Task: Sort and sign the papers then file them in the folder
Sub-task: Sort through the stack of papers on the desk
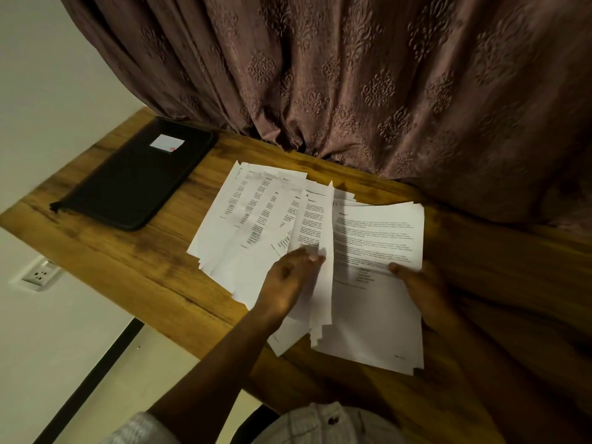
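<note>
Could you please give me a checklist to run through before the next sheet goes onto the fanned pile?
1. Left hand grips the lifted sheet: ok.
2. Right hand holds the stack: ok.
3. Only one sheet lifted: cannot tell.
4. Folder open for filing: not ok, it lies closed.
5. Something to sign with in view: not ok, nothing shows.
</note>
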